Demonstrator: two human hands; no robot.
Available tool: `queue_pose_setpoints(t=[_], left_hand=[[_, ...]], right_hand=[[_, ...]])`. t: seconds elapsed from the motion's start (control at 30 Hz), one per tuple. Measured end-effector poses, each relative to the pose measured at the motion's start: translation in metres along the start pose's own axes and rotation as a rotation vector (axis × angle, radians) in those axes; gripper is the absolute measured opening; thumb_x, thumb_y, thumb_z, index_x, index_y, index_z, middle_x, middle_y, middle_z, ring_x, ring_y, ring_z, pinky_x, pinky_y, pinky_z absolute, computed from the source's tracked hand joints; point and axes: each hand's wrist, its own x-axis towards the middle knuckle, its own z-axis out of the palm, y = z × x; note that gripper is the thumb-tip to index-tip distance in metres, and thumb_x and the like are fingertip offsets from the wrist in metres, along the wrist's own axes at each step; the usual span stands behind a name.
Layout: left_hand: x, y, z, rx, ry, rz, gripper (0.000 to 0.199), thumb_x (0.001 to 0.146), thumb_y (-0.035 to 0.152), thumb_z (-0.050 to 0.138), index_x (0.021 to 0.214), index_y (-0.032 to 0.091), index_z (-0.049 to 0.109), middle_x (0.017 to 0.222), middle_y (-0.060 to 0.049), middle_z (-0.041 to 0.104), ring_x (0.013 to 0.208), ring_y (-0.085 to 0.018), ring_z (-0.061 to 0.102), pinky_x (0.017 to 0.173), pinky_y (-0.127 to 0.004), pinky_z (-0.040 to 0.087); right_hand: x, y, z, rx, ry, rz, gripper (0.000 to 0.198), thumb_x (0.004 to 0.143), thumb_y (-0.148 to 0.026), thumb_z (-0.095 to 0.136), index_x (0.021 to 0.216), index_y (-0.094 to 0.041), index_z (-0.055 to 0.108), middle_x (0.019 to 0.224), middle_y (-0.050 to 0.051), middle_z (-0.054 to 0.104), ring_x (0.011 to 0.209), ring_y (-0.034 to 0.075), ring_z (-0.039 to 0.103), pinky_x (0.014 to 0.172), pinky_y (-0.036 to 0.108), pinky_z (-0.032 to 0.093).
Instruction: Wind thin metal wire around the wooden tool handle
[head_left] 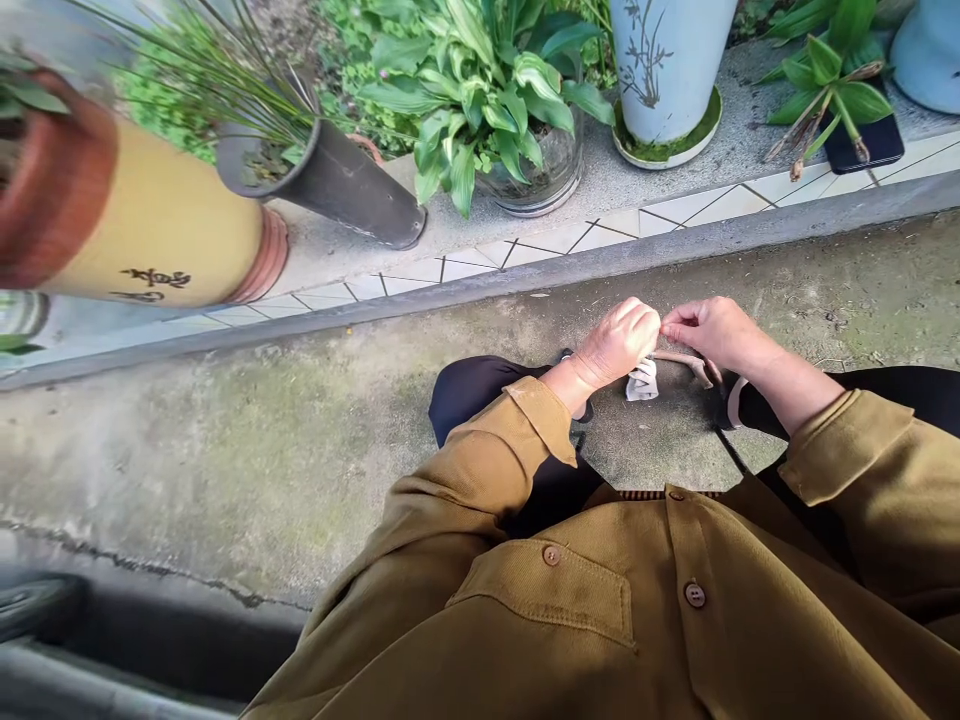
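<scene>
Nearest the camera is the person's brown buttoned jacket [637,610], both sleeves reaching forward over dark trousers [480,395] as the person crouches on the concrete floor [225,450]. The left hand [616,343] is curled shut, its grip closed on a small white cloth [643,382] that hangs below the fingers. The right hand [716,332] meets it fingertip to fingertip, pinched closed on the end of a thin pale strap [679,357] that runs back under the wrist; the hands probably sit this close together so that both can work the same small piece, though what joins cloth and strap is hidden.

Beyond the hands runs a grey kerb [525,280], then a tiled ledge [465,265]. On the ledge stand a yellow pot [157,225] with dark characters, a black pot [352,185] holding thin grassy leaves, a glass jar [544,170] with a broad-leaved plant [487,90], and a pale blue pot [667,60] in a mossy saucer [667,145]. A dark phone [862,145] lies at the far right
</scene>
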Motion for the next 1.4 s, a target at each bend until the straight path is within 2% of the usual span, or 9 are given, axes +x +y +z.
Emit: queue_pose_setpoints(t=[0.17, 0.33, 0.43, 0.53, 0.67, 0.83, 1.03, 1.23, 1.4], left_hand=[[0.006, 0.005, 0.000, -0.149, 0.051, -0.240, 0.014, 0.086, 0.008, 0.051, 0.077, 0.019, 0.052, 0.080, -0.004, 0.061, 0.084, -0.016, 0.057, 0.083, -0.032, 0.047], [0.010, 0.003, 0.000, -0.448, 0.017, -0.449, 0.008, 0.083, 0.012, 0.057, 0.077, 0.018, 0.056, 0.075, 0.001, 0.061, 0.071, -0.011, 0.056, 0.073, -0.025, 0.046], [0.011, 0.000, -0.002, -0.690, -0.014, -0.519, 0.003, 0.083, 0.016, 0.057, 0.081, 0.016, 0.059, 0.078, 0.001, 0.063, 0.072, -0.009, 0.057, 0.072, -0.023, 0.046], [0.012, -0.002, -0.005, -0.911, -0.066, -0.559, 0.007, 0.085, 0.020, 0.056, 0.083, 0.015, 0.059, 0.079, 0.000, 0.063, 0.073, -0.009, 0.057, 0.072, -0.022, 0.047], [0.011, -0.002, -0.009, -1.046, -0.077, -0.567, 0.009, 0.087, 0.023, 0.055, 0.084, 0.015, 0.057, 0.078, -0.001, 0.063, 0.070, -0.008, 0.056, 0.067, -0.021, 0.047], [0.010, 0.003, -0.008, -0.933, 0.018, -0.494, 0.005, 0.089, 0.019, 0.052, 0.090, 0.016, 0.056, 0.080, 0.000, 0.062, 0.073, -0.009, 0.058, 0.070, -0.022, 0.048], [0.006, 0.008, -0.004, -0.622, 0.120, -0.501, 0.011, 0.095, 0.021, 0.048, 0.096, 0.019, 0.059, 0.088, -0.001, 0.064, 0.077, -0.011, 0.062, 0.075, -0.024, 0.050], [0.004, 0.002, -0.009, -0.340, 0.199, -0.241, 0.024, 0.100, 0.026, 0.043, 0.096, 0.019, 0.065, 0.103, -0.007, 0.067, 0.103, -0.016, 0.062, 0.094, -0.030, 0.048], [0.002, -0.001, -0.010, -0.125, 0.192, -0.103, 0.025, 0.101, 0.027, 0.042, 0.100, 0.018, 0.066, 0.105, -0.009, 0.066, 0.105, -0.018, 0.060, 0.096, -0.036, 0.048]], right_hand=[[-0.004, 0.001, 0.009, -0.260, 0.194, -0.261, 0.017, 0.084, -0.019, 0.058, 0.077, -0.020, 0.073, 0.078, 0.004, 0.070, 0.072, 0.017, 0.060, 0.070, 0.029, 0.042], [-0.002, 0.002, 0.010, -0.302, 0.230, -0.300, 0.020, 0.083, -0.018, 0.054, 0.075, -0.021, 0.072, 0.078, 0.005, 0.068, 0.072, 0.017, 0.059, 0.070, 0.029, 0.041], [0.000, 0.001, 0.007, -0.128, 0.213, -0.274, 0.018, 0.081, -0.020, 0.055, 0.073, -0.020, 0.071, 0.076, 0.004, 0.068, 0.070, 0.016, 0.058, 0.070, 0.028, 0.042], [0.001, 0.002, 0.006, 0.166, 0.132, -0.170, 0.016, 0.079, -0.030, 0.060, 0.074, -0.019, 0.070, 0.074, 0.002, 0.068, 0.067, 0.015, 0.057, 0.067, 0.028, 0.043], [0.001, 0.008, 0.011, 0.519, 0.031, -0.038, 0.023, 0.074, -0.041, 0.068, 0.077, -0.018, 0.070, 0.073, 0.001, 0.069, 0.065, 0.013, 0.056, 0.065, 0.027, 0.043], [0.001, 0.006, 0.018, 0.761, 0.007, 0.041, 0.021, 0.071, -0.040, 0.072, 0.075, -0.019, 0.069, 0.071, 0.000, 0.066, 0.059, 0.010, 0.049, 0.061, 0.025, 0.041], [0.000, -0.001, 0.020, 0.847, 0.042, 0.067, 0.020, 0.070, -0.037, 0.073, 0.070, -0.020, 0.061, 0.061, -0.004, 0.055, 0.057, 0.009, 0.046, 0.060, 0.025, 0.039], [0.001, 0.000, 0.021, 0.903, 0.032, 0.102, 0.019, 0.070, -0.036, 0.072, 0.073, -0.021, 0.063, 0.064, -0.004, 0.056, 0.058, 0.010, 0.047, 0.060, 0.025, 0.039], [0.002, -0.005, 0.020, 0.918, 0.090, 0.153, 0.014, 0.066, -0.028, 0.072, 0.067, -0.020, 0.062, 0.061, -0.004, 0.055, 0.055, 0.008, 0.044, 0.056, 0.023, 0.037]])
